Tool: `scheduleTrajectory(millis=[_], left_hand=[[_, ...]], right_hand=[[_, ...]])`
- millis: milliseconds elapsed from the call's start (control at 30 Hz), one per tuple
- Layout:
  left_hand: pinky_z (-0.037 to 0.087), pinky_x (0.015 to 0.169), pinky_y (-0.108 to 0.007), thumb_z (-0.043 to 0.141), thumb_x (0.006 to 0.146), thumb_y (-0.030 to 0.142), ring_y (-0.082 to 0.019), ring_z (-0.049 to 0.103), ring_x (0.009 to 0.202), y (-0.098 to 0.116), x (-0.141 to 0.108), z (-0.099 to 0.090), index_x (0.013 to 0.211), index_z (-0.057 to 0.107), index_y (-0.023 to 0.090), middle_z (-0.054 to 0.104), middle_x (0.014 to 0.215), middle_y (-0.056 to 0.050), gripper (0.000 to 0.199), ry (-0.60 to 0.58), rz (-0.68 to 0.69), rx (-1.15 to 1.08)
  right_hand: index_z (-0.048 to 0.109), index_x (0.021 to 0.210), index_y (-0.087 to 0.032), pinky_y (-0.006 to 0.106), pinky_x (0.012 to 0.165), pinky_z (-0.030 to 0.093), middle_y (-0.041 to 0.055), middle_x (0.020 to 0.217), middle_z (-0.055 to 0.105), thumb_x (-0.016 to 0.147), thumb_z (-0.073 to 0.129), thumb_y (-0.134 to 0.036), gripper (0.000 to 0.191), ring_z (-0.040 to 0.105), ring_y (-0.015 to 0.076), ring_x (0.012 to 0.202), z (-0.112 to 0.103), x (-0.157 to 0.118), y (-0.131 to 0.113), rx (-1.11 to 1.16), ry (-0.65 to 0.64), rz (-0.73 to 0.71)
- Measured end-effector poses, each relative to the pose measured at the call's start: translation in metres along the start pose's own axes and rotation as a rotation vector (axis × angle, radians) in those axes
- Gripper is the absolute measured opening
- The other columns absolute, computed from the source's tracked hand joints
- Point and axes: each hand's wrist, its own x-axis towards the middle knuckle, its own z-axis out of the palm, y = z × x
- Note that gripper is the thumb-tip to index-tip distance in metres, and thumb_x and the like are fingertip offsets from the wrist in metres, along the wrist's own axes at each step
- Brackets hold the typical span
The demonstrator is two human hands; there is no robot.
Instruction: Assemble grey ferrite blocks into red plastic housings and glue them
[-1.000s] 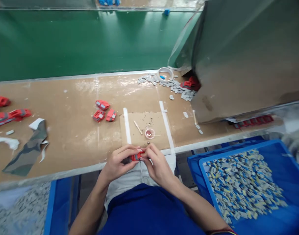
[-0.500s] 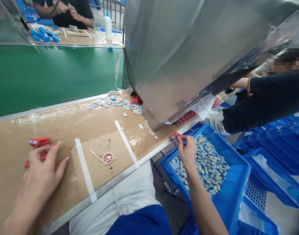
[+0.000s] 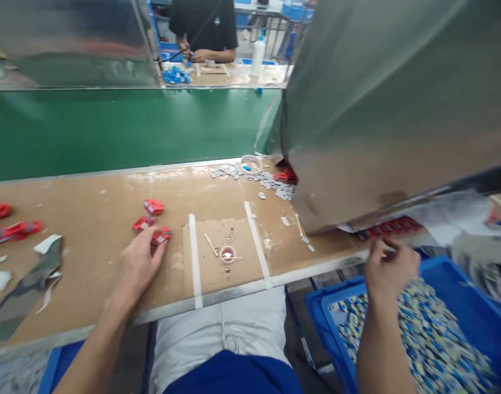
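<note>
Left hand (image 3: 138, 262) lies flat on the brown worktable (image 3: 90, 219), fingers loosely spread, touching 1 red part (image 3: 161, 235) at its 1 o'clock. Right hand (image 3: 390, 268), fingers curled, grip indiscernible, hovers over the blue bin (image 3: 459, 284). Green belt (image 3: 111, 131) at 12 o'clock.

Even, bright overhead light fell on the workbench (image 3: 90, 219); motion blur smeared everything right of it, edges bowed.

We counted three red clips (image 3: 152, 222) at eleven o'clock of our left hand (image 3: 138, 266), two tape strips (image 3: 194, 262), one small dish (image 3: 227, 254).
</note>
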Motion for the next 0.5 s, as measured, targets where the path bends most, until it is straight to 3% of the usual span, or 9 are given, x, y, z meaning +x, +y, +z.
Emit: scheduleTrajectory(millis=[67,133,267,367,433,500], left_hand=[[0.062,0.084,-0.042,0.065,0.091,0.048,-0.029,0.077,0.092,0.003,-0.013,-0.002,0.117,0.060,0.022,0.079,0.103,-0.010,0.037,-0.046,-0.105,-0.266],[0.063,0.088,-0.040,0.074,0.087,0.051,-0.027,0.078,0.098,0.010,-0.026,-0.002,0.116,0.056,0.022,0.079,0.108,-0.010,0.045,-0.058,-0.183,-0.583],[0.064,0.074,-0.033,0.080,0.087,0.053,-0.020,0.078,0.081,0.026,-0.042,0.006,0.109,0.058,0.020,0.078,0.105,-0.007,0.045,-0.096,-0.316,-1.040],[0.059,0.063,-0.026,0.076,0.092,0.053,-0.014,0.073,0.069,0.034,-0.047,0.019,0.113,0.067,0.019,0.078,0.101,-0.006,0.041,-0.153,-0.364,-1.222],[0.058,0.064,-0.024,0.075,0.093,0.053,-0.012,0.071,0.068,0.036,-0.050,0.028,0.114,0.072,0.018,0.078,0.101,-0.007,0.040,-0.187,-0.372,-1.323],[0.059,0.070,-0.025,0.083,0.088,0.048,-0.012,0.072,0.074,0.036,-0.053,0.035,0.112,0.074,0.017,0.079,0.106,-0.009,0.040,-0.221,-0.368,-1.374]], right_hand=[[0.073,0.100,-0.015,0.051,0.079,0.051,0.0146,0.081,0.064,0.097,0.052,-0.051,0.042,0.061,0.0344,0.082,-0.017,-0.030,-0.009,0.003,0.035,-0.055],[0.074,0.103,-0.015,0.048,0.074,0.052,0.0147,0.084,0.069,0.099,0.054,-0.051,0.041,0.063,0.0309,0.074,-0.031,-0.066,-0.025,0.084,-0.051,-0.084],[0.072,0.102,-0.019,0.039,0.074,0.057,0.0123,0.091,0.075,0.100,0.062,-0.046,0.028,0.072,0.0265,0.079,-0.034,-0.127,-0.085,0.453,-0.490,-0.230],[0.069,0.119,-0.021,0.033,0.067,0.057,0.0085,0.093,0.074,0.101,0.063,-0.038,0.026,0.070,0.0206,0.075,-0.016,-0.144,-0.137,0.654,-0.782,-0.313],[0.065,0.131,-0.021,0.031,0.065,0.057,0.0071,0.095,0.073,0.102,0.062,-0.034,0.032,0.066,0.0178,0.071,-0.005,-0.143,-0.166,0.734,-0.874,-0.344],[0.067,0.130,-0.021,0.030,0.065,0.056,0.0063,0.094,0.072,0.103,0.062,-0.030,0.029,0.064,0.0163,0.070,0.001,-0.138,-0.187,0.789,-0.905,-0.389]])
